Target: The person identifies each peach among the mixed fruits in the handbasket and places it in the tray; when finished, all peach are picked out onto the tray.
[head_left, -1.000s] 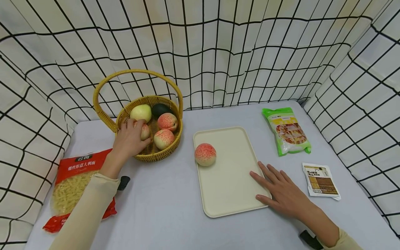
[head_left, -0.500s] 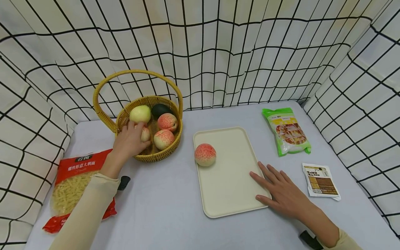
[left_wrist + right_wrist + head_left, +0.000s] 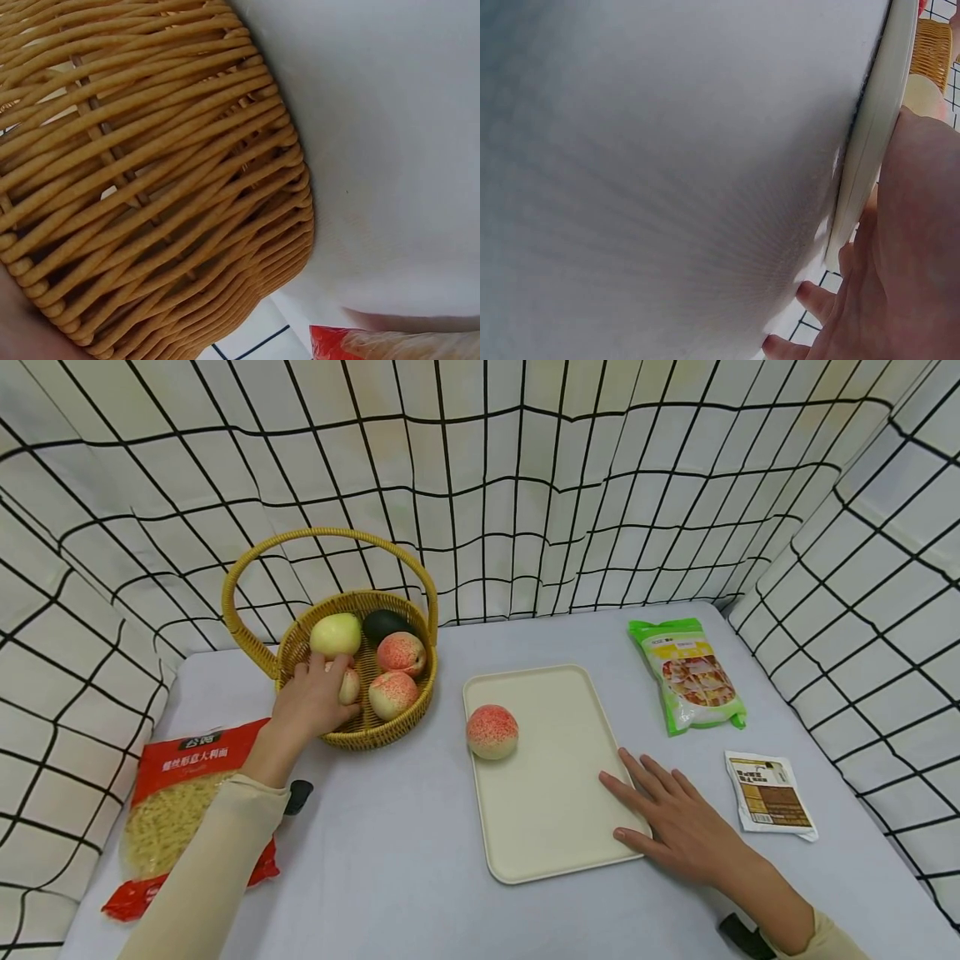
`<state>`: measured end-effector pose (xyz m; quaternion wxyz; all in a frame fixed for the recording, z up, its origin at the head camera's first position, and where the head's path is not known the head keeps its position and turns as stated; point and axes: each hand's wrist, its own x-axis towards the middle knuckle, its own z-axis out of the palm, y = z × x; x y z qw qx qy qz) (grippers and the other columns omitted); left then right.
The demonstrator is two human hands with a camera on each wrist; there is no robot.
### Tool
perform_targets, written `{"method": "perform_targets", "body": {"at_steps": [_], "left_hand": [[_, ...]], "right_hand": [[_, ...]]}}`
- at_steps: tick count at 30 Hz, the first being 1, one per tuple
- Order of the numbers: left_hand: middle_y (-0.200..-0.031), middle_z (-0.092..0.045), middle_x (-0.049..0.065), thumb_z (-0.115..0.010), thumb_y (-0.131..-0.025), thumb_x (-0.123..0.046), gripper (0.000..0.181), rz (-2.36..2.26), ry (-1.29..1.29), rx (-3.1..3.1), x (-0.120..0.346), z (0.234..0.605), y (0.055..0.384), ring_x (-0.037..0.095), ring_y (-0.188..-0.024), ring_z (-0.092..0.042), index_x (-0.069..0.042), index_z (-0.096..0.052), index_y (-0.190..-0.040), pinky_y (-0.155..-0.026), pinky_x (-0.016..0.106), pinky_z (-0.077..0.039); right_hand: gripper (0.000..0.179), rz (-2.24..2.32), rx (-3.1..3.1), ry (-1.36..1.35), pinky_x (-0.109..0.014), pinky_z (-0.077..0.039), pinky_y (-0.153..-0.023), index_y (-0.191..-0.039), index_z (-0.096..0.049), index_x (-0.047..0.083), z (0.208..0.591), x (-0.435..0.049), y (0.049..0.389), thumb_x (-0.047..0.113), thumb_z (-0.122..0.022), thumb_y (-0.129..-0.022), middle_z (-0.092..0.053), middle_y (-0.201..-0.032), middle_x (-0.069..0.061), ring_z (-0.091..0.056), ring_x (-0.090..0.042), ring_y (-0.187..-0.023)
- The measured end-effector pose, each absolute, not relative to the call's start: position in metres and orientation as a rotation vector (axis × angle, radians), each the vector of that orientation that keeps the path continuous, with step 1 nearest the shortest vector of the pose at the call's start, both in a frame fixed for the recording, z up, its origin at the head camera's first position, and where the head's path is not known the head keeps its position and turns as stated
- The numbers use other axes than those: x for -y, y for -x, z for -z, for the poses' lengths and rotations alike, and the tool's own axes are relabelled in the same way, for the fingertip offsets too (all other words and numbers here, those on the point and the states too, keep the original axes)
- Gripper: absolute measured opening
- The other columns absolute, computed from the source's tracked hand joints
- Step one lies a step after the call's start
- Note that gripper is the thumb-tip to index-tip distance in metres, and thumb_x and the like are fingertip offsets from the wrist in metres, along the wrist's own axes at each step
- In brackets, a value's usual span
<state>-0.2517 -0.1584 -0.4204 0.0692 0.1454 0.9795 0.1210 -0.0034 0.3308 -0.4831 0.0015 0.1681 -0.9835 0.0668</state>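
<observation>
In the head view my left hand (image 3: 309, 697) reaches over the near-left rim of a yellow wicker basket (image 3: 378, 737). Its fingers and thumb hold a pale, red-speckled peach (image 3: 350, 686), partly covered by the fingers. Beside that peach sit two more peaches (image 3: 393, 695), a yellow-green apple-like fruit (image 3: 335, 635) and a dark green oval fruit (image 3: 384, 625). The left wrist view is mostly basket weave (image 3: 150, 180). My right hand (image 3: 678, 818), fingers spread, rests on the right edge of a cream tray (image 3: 558, 793). Another peach (image 3: 492, 732) lies at the tray's left edge.
A red pasta bag (image 3: 176, 814) lies left, partly under my left forearm. At right are a green food bag (image 3: 690, 675) and a small white-brown packet (image 3: 770, 793). The basket's tall handle (image 3: 330, 532) arches above the fruit. Black-grid netting (image 3: 517, 502) surrounds the table.
My left fingers have drawn slightly toward me with the peach, and the yellow-green fruit has settled a little lower. The right hand and tray have stayed put.
</observation>
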Motion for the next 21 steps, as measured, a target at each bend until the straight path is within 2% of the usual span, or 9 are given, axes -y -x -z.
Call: {"method": "perform_targets", "body": {"at_steps": [21], "left_hand": [[-0.145,-0.033,0.041,-0.073,-0.098,-0.025,0.067,-0.34,-0.46,-2.986,0.1563,0.4213,0.2471,0.065,-0.125,-0.045,-0.005,-0.036,-0.151,-0.091,0.073,-0.051]], "right_hand": [[0.073,-0.218,3.086,-0.535,-0.072,-0.038,-0.116,-0.166,-0.035,0.037,0.483,-0.3314,0.0046,0.058,-0.062,-0.102,-0.027,-0.178,-0.006,-0.037,-0.04,-0.158]]}}
